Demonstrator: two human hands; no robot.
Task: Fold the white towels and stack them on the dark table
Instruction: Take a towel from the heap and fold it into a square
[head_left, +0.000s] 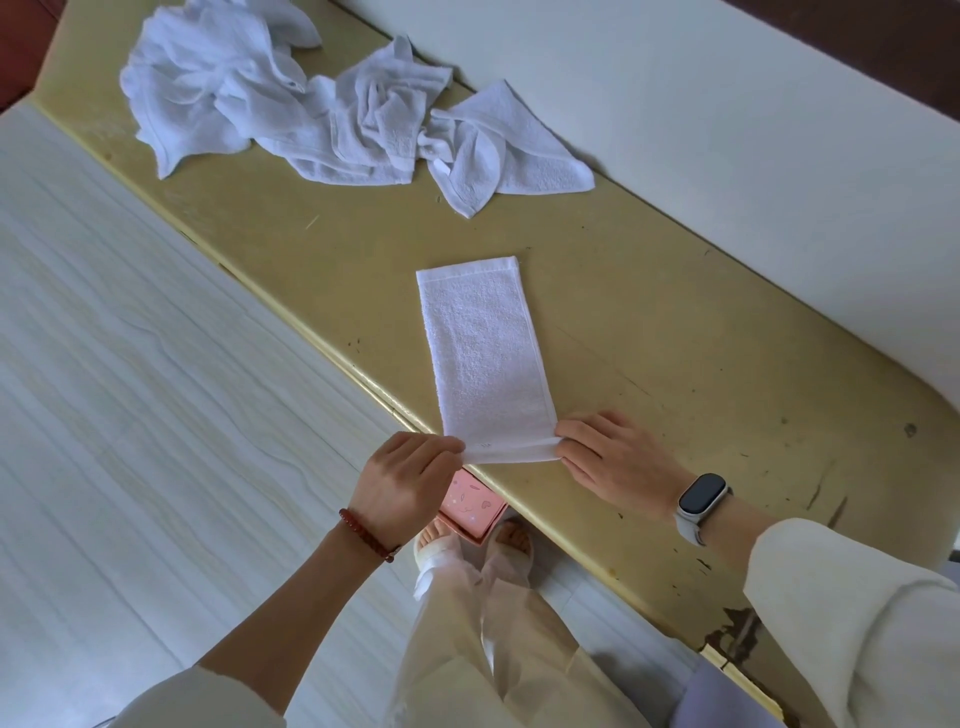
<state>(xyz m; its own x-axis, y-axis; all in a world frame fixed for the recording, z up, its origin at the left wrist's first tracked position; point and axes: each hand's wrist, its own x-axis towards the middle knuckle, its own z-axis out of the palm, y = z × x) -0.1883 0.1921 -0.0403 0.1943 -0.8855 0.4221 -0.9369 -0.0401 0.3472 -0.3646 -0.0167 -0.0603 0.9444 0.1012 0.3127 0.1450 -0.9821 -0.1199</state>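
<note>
Pale striped floor is seen at left, a worn yellowish table (675, 364) at right. Crumpled towels (291, 104) are heaped at its far end. Left hand (402, 480) pinches the near-left corner of the folded towel (485, 358), which lies flat near the table edge; right hand (610, 457) pinches the near-right corner. Uneven lifting may skew the fold; a slipped corner may drop off the edge.

I'm seeing both hands, left (402, 480) and right (618, 457), pinching near corners of a folded towel (485, 358) lying on the table (675, 338); crumpled pile (311, 109) sitting beyond.
</note>
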